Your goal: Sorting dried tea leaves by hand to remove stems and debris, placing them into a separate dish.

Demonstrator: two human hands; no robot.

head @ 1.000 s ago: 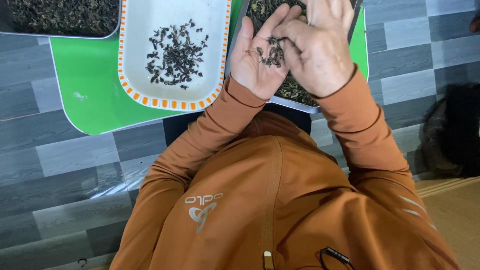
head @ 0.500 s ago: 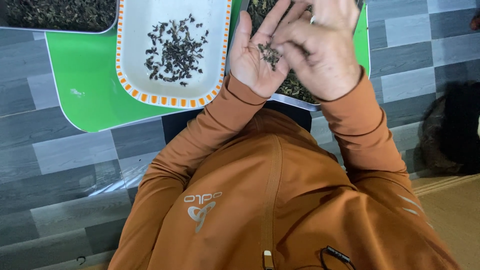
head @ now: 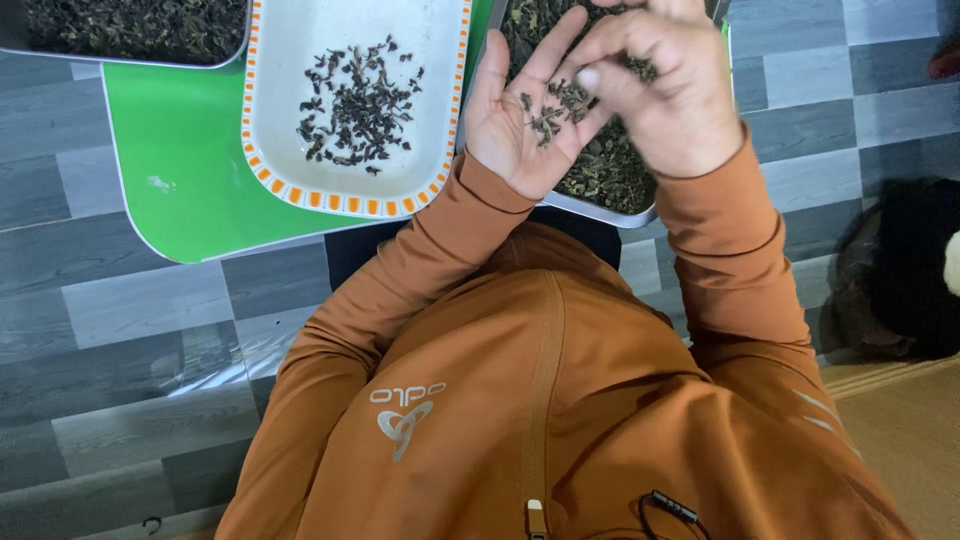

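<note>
My left hand (head: 515,125) lies palm up above a metal tray (head: 603,212) of dried dark-green leaves (head: 600,170). A small pile of the same leaves (head: 548,115) rests in that palm. My right hand (head: 665,95) hovers over it, back to the camera, with its fingertips pinched together on the pile. To the left stands a white oblong dish (head: 340,200) with an orange-dotted rim. It holds a loose scatter of darker leaf pieces (head: 355,100).
The dish sits on a green tray (head: 180,180) laid on grey plank flooring (head: 120,330). Another container of leaves (head: 130,25) shows at the top left. A dark bundle (head: 905,270) lies at the right. My orange jacket fills the lower view.
My right hand's fingers have shifted over the left palm, closing into a pinch on the leaves. Both hands stay above the metal tray.
</note>
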